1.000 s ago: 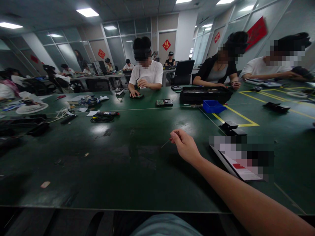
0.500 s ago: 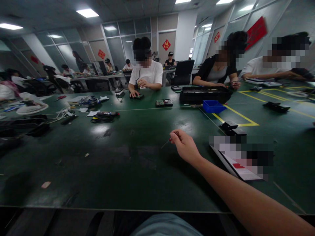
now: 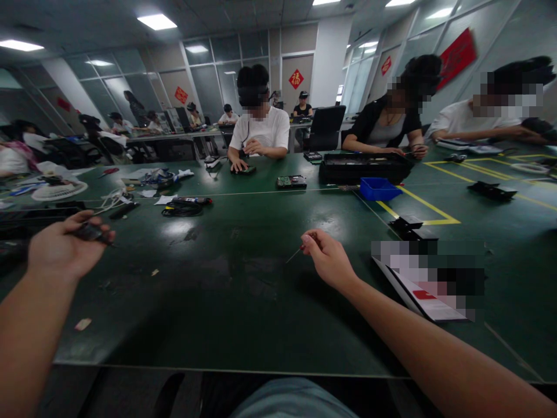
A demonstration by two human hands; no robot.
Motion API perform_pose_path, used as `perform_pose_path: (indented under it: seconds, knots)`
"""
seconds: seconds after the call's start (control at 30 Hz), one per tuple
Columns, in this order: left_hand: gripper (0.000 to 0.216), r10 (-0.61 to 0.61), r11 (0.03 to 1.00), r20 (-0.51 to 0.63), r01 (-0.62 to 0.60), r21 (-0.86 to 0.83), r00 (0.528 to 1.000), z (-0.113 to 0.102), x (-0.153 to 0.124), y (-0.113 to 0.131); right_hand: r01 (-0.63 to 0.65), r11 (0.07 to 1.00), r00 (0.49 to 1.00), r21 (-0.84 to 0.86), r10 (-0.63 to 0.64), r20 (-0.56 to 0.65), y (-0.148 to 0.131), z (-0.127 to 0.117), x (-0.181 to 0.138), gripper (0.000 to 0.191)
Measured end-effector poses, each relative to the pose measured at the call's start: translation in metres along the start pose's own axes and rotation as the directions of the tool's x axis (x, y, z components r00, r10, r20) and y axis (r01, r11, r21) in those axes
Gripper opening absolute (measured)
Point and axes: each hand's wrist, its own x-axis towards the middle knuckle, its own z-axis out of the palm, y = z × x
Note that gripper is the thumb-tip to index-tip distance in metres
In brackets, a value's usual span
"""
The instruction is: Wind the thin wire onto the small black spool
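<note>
My right hand (image 3: pixel 327 255) is closed round the handle of a thin screwdriver (image 3: pixel 294 254). Its slim metal shaft points down to the left above the green table, and a bit of red shows at the grip. At the left, my left hand (image 3: pixel 65 244) is raised over the table with its fingers curled round a small dark object (image 3: pixel 92 232). What kind of thing that is, I cannot make out. Both hands are well apart from each other.
A booklet (image 3: pixel 429 307) lies right of my right forearm, near black brackets (image 3: pixel 413 227). Farther back are a blue bin (image 3: pixel 379 189), a long black casing (image 3: pixel 364 169), a circuit-board drive (image 3: pixel 291 182) and a coiled black cable (image 3: pixel 185 206). Co-workers sit across the table.
My left hand has come into view at the left with a small dark object in it. The right hand with the screwdriver has stayed almost still.
</note>
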Motion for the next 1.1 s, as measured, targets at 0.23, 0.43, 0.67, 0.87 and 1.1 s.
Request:
perform_pose_path:
  seconds: [0.23,0.43,0.67,0.87,1.1]
  knots:
    - [0.025,-0.101,0.969,0.408,0.182,-0.165,0.908,0.115,-0.059,-0.016,0.015,1.000,1.000,0.019,-0.015,-0.004,-0.001,-0.003,-0.001,0.029]
    - [0.025,-0.076,0.988,0.703,0.147,-0.041,0.707,0.190,-0.121,-0.046,0.018,1.000,0.999,0.021,-0.017,-0.038,-0.008,-0.004,-0.002,0.027]
    - [0.049,0.007,0.948,0.783,-0.253,0.192,0.622,0.235,-0.173,-0.085,0.064,0.998,0.994,-0.026,-0.066,-0.089,-0.014,-0.007,-0.004,0.032]
    - [0.030,0.106,0.877,0.871,-0.458,0.145,0.479,0.230,-0.165,-0.112,0.079,0.997,0.990,0.028,-0.075,-0.120,-0.016,-0.009,-0.006,0.032]
    - [0.040,0.148,0.874,0.815,-0.460,0.158,0.560,0.228,-0.152,-0.117,0.122,0.952,0.965,0.279,-0.048,-0.260,-0.016,-0.009,-0.006,0.027]
